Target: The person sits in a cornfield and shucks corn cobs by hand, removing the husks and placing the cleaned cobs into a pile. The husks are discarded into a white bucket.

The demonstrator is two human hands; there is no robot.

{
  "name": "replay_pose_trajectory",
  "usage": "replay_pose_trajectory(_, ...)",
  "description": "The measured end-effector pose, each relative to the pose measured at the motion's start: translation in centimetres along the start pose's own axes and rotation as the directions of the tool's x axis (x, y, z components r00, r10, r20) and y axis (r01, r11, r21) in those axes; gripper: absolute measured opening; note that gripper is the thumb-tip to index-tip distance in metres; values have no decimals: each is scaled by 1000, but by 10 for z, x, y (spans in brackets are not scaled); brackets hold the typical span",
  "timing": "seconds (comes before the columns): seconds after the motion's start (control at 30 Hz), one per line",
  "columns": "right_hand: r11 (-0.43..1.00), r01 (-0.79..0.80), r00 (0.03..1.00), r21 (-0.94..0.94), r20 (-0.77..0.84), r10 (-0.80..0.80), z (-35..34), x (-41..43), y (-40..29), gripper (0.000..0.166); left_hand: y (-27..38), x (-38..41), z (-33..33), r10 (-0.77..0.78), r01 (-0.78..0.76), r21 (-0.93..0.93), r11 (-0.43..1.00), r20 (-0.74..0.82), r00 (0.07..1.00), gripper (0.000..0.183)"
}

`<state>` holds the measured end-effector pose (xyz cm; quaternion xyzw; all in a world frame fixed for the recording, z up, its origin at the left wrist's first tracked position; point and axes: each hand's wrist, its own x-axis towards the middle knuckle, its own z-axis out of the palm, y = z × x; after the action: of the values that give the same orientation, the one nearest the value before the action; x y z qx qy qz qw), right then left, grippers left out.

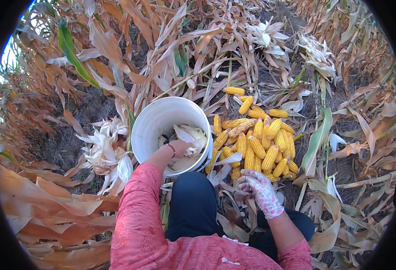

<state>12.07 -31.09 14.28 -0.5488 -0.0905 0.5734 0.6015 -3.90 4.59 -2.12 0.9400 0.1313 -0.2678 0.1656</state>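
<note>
My left hand [180, 148], bare with a beaded bracelet, reaches down into a white plastic bucket [147, 118]. Its curled fingers are partly hidden and meet pale dry corn husks [192, 135] lying inside. My right hand [260, 192] wears a white glove with a pink pattern. It hovers at the near edge of a pile of husked yellow corn cobs [258, 145], fingers loosely bent and nothing visible in them. One cob in the pile, a paler one [242, 127], has patchy kernels.
Stripped husks [108, 152] lie left of the bucket. More husk clumps [267, 37] are at the back right. Dry corn stalks and leaves [117, 50] surround the spot. My knee [192, 202] is close against the bucket's near side.
</note>
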Motion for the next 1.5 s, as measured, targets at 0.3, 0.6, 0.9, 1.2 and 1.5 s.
replay_pose_trajectory(0.3,963,175,977,-204,156,-144,5,0,9,44,52,-123,-140,-253,-440,-808,392,-555,792,55)
replay_pose_trajectory(0.6,838,517,848,-175,241,-473,17,2,0,90,238,-92,-140,-163,-636,-723,-269,-616,770,62)
replay_pose_trajectory(0.9,782,589,779,-203,-113,-617,-24,-3,-37,39,306,-40,-92,61,-624,-780,-48,-626,777,57)
replay_pose_trajectory(1.2,673,494,787,-550,-46,-615,-51,4,-38,27,311,-31,-75,-9,-670,-717,191,-684,730,51)
replay_pose_trajectory(1.5,771,564,702,-296,-321,-636,-41,19,-24,15,328,-26,-61,-110,-730,-662,169,-749,654,51)
